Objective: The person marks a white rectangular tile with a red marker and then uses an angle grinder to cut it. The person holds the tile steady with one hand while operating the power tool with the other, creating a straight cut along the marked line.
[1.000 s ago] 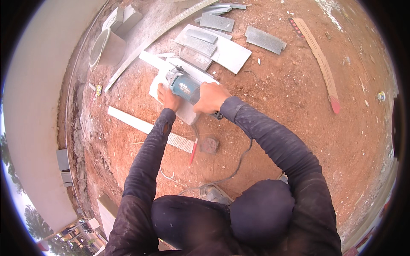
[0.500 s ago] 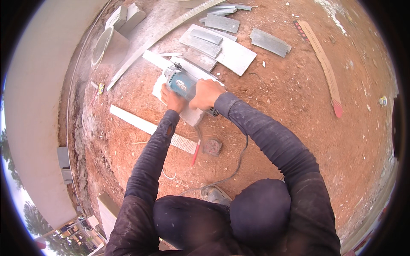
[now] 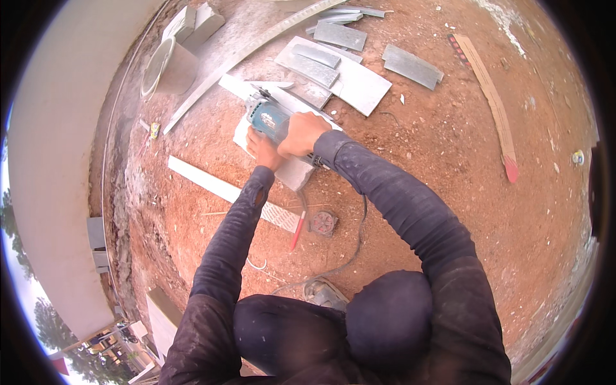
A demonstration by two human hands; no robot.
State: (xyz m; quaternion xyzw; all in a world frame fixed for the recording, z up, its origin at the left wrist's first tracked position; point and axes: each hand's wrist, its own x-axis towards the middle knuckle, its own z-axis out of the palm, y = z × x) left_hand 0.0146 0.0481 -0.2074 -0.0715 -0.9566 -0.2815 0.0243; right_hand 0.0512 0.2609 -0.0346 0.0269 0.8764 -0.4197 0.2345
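A teal power cutter [image 3: 267,120] with a silver-grey front guard is gripped in both hands. My right hand [image 3: 304,133] wraps round its rear part. My left hand [image 3: 262,149] holds the near side of the body, its fingers curled against it. The tool rests over pale tile pieces, among them a long white strip [image 3: 233,86] reaching out past its front. I cannot see the blade where it meets the tile. Under the near end lies a grey block [image 3: 294,173]. A dark cord [image 3: 360,231] trails back from the tool toward my shoe.
Left of my forearm lies a white tile strip [image 3: 204,179], with a red pencil-like stick [image 3: 298,231] and a round reddish disc [image 3: 323,222] by its end. Beyond are stacked grey tiles [image 3: 340,35], a bucket [image 3: 173,67] and a long pale bar [image 3: 224,69]. A wooden strip [image 3: 489,102] lies right.
The cutter has shifted slightly away and to the left over the tiles, both hands still on it. Haze around it has thinned. The whole view has moved a little.
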